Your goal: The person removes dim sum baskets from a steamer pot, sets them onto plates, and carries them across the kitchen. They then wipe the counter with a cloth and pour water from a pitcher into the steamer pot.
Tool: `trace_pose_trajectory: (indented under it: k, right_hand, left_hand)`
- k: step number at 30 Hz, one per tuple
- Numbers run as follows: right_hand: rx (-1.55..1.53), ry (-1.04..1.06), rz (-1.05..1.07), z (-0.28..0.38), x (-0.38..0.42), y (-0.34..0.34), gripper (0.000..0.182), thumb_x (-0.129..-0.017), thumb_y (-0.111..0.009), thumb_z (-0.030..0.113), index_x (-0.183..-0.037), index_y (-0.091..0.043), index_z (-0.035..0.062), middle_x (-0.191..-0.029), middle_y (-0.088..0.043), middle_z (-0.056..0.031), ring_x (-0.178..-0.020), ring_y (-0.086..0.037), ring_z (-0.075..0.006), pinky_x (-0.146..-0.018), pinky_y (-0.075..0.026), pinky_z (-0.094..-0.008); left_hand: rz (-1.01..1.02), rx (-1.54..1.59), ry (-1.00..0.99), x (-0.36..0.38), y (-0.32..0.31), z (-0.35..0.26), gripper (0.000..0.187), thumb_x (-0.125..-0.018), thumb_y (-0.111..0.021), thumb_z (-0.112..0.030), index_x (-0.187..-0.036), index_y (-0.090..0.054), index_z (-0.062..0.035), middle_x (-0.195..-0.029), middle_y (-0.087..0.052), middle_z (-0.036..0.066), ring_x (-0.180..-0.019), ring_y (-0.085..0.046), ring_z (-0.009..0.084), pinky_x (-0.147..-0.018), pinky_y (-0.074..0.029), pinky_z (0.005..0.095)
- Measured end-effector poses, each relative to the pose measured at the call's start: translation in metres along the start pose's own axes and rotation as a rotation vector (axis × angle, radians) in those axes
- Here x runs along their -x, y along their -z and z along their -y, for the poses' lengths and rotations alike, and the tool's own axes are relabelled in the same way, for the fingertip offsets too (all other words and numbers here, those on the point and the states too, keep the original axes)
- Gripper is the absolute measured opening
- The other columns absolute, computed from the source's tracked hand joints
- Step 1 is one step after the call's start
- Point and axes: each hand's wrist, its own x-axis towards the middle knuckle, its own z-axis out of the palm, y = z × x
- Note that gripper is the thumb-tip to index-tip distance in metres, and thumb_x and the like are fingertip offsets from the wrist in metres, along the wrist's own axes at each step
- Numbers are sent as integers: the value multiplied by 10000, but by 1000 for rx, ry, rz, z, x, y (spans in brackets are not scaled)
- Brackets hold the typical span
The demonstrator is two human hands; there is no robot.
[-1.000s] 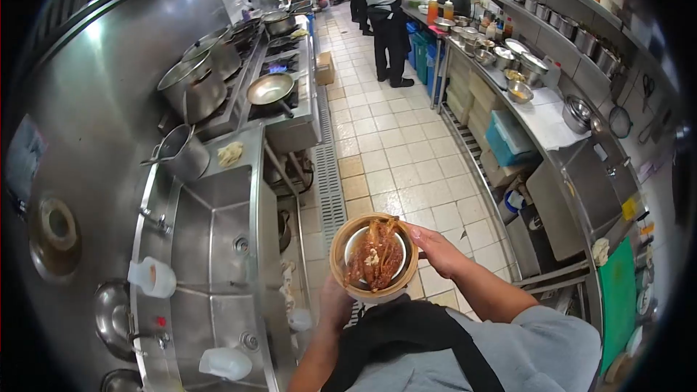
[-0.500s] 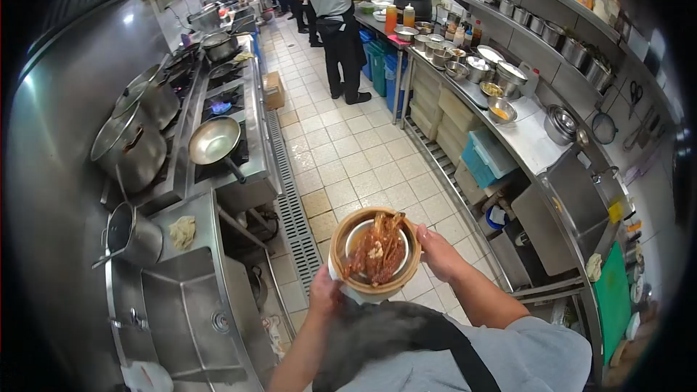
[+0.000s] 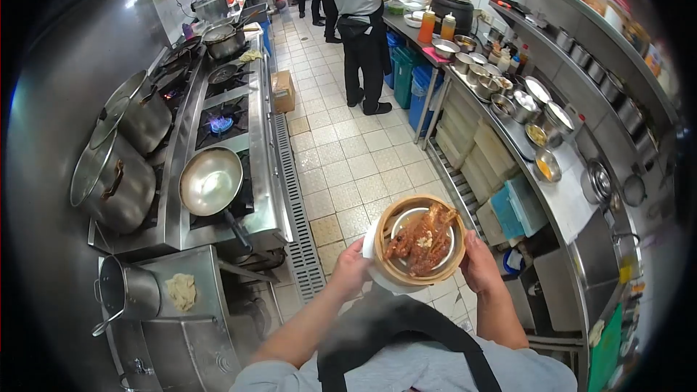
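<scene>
A round bamboo steamer basket (image 3: pixel 382 255) is carried in front of my chest, with a white plate (image 3: pixel 372 267) under it. Inside sits a small bowl (image 3: pixel 451 248) of reddish-brown sauced food that looks like chicken feet (image 3: pixel 421 243), topped with pale chopped bits. My left hand (image 3: pixel 350 270) is closed on the plate's left edge. At the opposite side, my right hand (image 3: pixel 479 265) is closed against the steamer, its fingertips partly hidden behind the rim.
To the left are a stove with a wok (image 3: pixel 210 181), a lit burner (image 3: pixel 220 125), large pots (image 3: pixel 116 181) and a sink (image 3: pixel 174 352). A tiled aisle (image 3: pixel 356 174) runs ahead, where a person (image 3: pixel 356 29) stands. Along the right, a counter (image 3: pixel 570 174) holds several metal bowls.
The steamer and both hands have shifted right in view, and the steamer is slightly higher. My view has moved closer to the stove and the person ahead.
</scene>
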Motion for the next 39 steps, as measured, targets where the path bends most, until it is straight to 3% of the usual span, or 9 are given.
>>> trace_pose_trajectory:
  k: [6,10,12,14,16,17,20,29,39]
  right_hand:
    - [107,-15,120,33,-147,-20,625,-1015,-354,520,-1369,-453,14,-1282,-569,-92,-1154,-555,-195,-1005,-415,-361]
    - [122,-125,352,47,-242,-43,700,-997,-342,571,-1429,-398,23,-1361,-519,-99,-1248,-487,-195,-1050,-382,-394]
    - [154,-121,364,51,-289,-66,731,-984,-349,592,-1440,-381,23,-1367,-517,-96,-1258,-481,-196,-1063,-375,-405]
    - [162,-158,381,58,-329,-84,749,-974,-359,604,-1447,-370,24,-1377,-510,-94,-1273,-471,-201,-1078,-359,-419]
    - [165,-130,439,62,-373,-98,771,-964,-364,621,-1453,-362,24,-1398,-489,-104,-1295,-450,-206,-1081,-354,-427]
    - [171,-111,449,60,-396,-102,764,-940,-393,656,-1482,-364,119,-1415,-473,-77,-1310,-430,-226,-1055,-374,-466]
    - [179,-97,395,76,-449,-122,755,-948,-395,642,-1479,-365,106,-1419,-468,-86,-1313,-428,-222,-1062,-366,-475]
    - [52,50,347,110,-593,-138,727,-987,-379,568,-1492,-302,51,-1440,-443,-107,-1306,-443,-227,-1042,-389,-430]
    - [-24,-23,552,140,-839,-159,763,-979,-416,564,-1508,-245,41,-1514,-342,-105,-1310,-442,-249,-1022,-409,-414]
  left_hand:
    - [-108,97,-110,-88,28,-50,547,-816,-451,103,-1354,-457,2,-1204,-625,128,-1072,-631,218,-926,-521,344]
    - [-188,226,-236,-135,57,-80,517,-834,-442,122,-1338,-466,4,-1234,-607,140,-1091,-626,231,-940,-514,354]
    - [-228,210,-317,-161,74,-99,374,-922,-549,-11,-1293,-511,-21,-1229,-607,103,-1068,-628,208,-936,-522,357]
    - [-255,233,-313,-191,97,-112,365,-919,-551,-9,-1282,-517,-11,-1220,-612,106,-1098,-613,209,-962,-506,367]
    - [-291,245,-276,-221,115,-136,514,-836,-441,122,-1342,-447,31,-1223,-606,166,-1071,-633,243,-944,-513,349]
    - [-297,210,-279,-235,124,-150,526,-824,-439,115,-1344,-444,36,-1183,-621,168,-1031,-647,238,-910,-528,335]
    - [-270,170,-356,-291,146,-191,540,-809,-441,109,-1345,-439,39,-1148,-631,167,-992,-659,225,-841,-560,330]
    - [-234,224,-203,-437,166,-310,538,-831,-460,109,-1362,-421,26,-1154,-621,181,-939,-682,277,-770,-609,407]
    - [-345,298,-423,-618,208,-403,494,-851,-463,102,-1339,-446,29,-1201,-618,166,-1071,-641,273,-872,-573,403]
